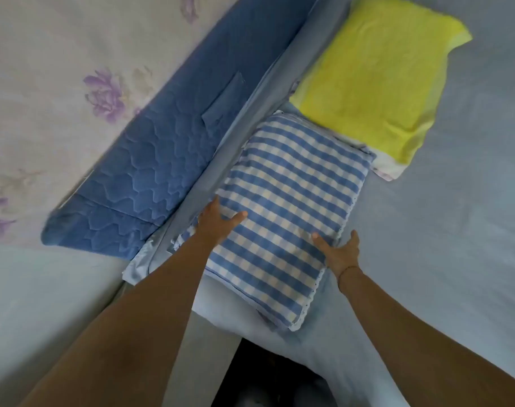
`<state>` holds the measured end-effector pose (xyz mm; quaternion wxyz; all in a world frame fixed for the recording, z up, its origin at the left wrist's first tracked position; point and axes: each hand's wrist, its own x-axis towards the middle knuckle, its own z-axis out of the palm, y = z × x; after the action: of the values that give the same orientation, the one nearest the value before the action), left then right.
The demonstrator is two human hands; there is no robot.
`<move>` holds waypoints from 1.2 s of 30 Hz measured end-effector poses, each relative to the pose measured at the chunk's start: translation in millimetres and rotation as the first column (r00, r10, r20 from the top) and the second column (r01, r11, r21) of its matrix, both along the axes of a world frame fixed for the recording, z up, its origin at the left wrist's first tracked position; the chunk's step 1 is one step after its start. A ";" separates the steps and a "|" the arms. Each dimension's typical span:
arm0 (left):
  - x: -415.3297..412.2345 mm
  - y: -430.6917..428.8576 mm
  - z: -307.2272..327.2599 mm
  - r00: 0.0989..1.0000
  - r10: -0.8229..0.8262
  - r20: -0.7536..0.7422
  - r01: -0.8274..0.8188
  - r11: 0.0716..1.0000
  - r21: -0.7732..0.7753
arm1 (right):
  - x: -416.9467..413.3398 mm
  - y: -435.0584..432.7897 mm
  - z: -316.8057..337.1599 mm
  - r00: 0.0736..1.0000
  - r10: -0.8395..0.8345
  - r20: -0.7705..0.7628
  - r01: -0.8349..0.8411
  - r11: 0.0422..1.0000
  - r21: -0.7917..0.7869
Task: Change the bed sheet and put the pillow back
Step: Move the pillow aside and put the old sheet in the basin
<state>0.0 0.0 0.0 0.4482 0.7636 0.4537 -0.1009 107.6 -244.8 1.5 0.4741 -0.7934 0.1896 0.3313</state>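
Note:
A blue-and-white checked pillow (pixel 291 201) lies on the light blue bed sheet (pixel 456 230) beside the headboard. My left hand (pixel 218 223) rests on the pillow's left edge with fingers spread flat. My right hand (pixel 340 252) touches the pillow's right edge, fingers straight and thumb apart. A yellow pillow (pixel 373 77) lies just beyond the checked one, touching its far end.
A dark blue quilted headboard cover (pixel 150 171) runs along the left of the pillows. Behind it is a wall with purple flowers (pixel 59 83). A dark gap (pixel 259 374) shows below, at the bed's near edge.

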 end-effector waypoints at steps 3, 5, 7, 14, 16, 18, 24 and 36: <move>3.7 7.2 -11.8 1.000 0.028 0.004 -0.027 0.998 -0.060 | 1.4 4.3 -19.1 0.999 -0.037 -0.019 0.037 0.999 0.021; 10.3 6.6 -14.4 0.999 0.036 -0.032 -0.038 0.996 -0.077 | 1.3 7.4 -34.1 0.998 -0.057 -0.034 0.059 0.995 0.077; 15.9 5.9 -15.7 0.998 0.023 -0.061 -0.026 0.998 -0.061 | 1.1 12.0 -43.7 0.997 -0.076 -0.018 0.077 0.992 0.104; 40.3 22.2 -23.7 0.996 0.078 -0.042 -0.084 0.980 -0.178 | 16.1 21.4 -63.1 0.994 -0.073 0.077 0.062 0.989 0.136; 44.7 24.7 -24.4 0.996 0.087 -0.023 -0.090 0.975 -0.204 | 21.1 23.8 -69.2 0.991 -0.101 0.091 0.084 0.981 0.174; 47.0 25.6 -24.6 0.995 0.095 0.001 -0.092 0.969 -0.229 | 24.2 24.7 -72.0 0.991 -0.121 0.051 0.105 0.962 0.251; 52.2 10.3 -8.0 0.983 0.146 0.113 -0.115 0.962 -0.247 | 32.5 19.8 -51.6 0.997 -0.082 0.009 0.073 0.923 0.379; 59.7 -63.9 69.4 0.927 0.188 0.326 -0.079 0.944 -0.321 | 51.0 -42.8 23.6 0.979 -0.092 0.182 -0.001 0.890 0.456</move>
<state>59.7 -63.9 69.4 0.6391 0.6588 0.3969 0.0002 158.6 -287.6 25.1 0.6702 -0.6852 0.0777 0.2743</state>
